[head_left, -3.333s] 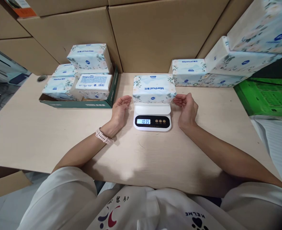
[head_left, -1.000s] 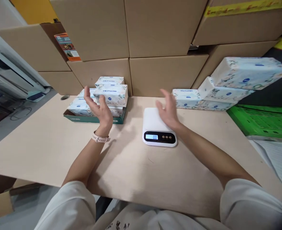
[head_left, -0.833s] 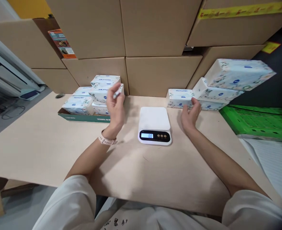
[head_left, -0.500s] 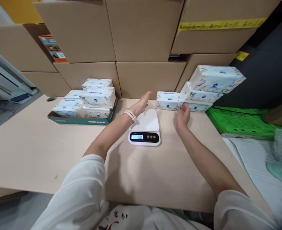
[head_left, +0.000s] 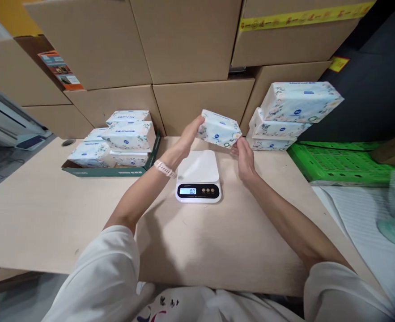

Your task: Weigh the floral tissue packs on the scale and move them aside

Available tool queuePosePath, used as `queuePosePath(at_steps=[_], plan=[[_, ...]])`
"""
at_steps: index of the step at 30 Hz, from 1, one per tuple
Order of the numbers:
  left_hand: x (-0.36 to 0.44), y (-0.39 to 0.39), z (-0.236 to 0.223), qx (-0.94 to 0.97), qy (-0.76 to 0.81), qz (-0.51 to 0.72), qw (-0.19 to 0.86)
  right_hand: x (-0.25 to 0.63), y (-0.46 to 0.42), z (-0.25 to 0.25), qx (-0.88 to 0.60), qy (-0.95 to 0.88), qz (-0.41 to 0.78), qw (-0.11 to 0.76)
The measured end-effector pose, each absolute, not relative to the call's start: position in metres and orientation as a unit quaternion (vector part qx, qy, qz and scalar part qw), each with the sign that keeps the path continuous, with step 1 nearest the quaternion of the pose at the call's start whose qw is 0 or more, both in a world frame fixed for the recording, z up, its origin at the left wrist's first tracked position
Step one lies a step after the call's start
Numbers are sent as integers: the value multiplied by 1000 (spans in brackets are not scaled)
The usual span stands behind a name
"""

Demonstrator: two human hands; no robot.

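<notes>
Between my two hands a tissue pack, white and pale blue with a floral print, is held tilted in the air. My left hand grips its left end, and my right hand grips its lower right corner. Just below and in front of the pack sits a white digital scale with a bare plate; its lit display reads 0.0. To the right stands a stack of tissue packs. On the left, several more tissue packs fill a dark green tray.
Large cardboard boxes form a wall along the table's back edge. A green plastic crate lies beyond the table's right side, close to white foam sheeting. The wooden table carries a round cable hole at its back left.
The tissue pack that stood beside the right stack is now lifted off the table, moved left and tilted. Both my hands have closed on it. The scale still shows 0.0.
</notes>
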State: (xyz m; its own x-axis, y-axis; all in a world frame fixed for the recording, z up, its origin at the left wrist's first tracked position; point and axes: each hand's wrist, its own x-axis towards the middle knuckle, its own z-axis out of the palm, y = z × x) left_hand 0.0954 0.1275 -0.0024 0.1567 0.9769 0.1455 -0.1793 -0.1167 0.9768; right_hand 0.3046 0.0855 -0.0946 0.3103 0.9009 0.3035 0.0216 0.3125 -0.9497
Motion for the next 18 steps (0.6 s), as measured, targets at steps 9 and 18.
queuePosePath(at_steps=[9, 18], plan=[[11, -14, -19, 542, 388, 508, 546, 256, 16, -76, -489, -554, 310, 599], [1, -19, -70, 481, 403, 551, 550, 258, 4, -102, -513, -517, 243, 640]])
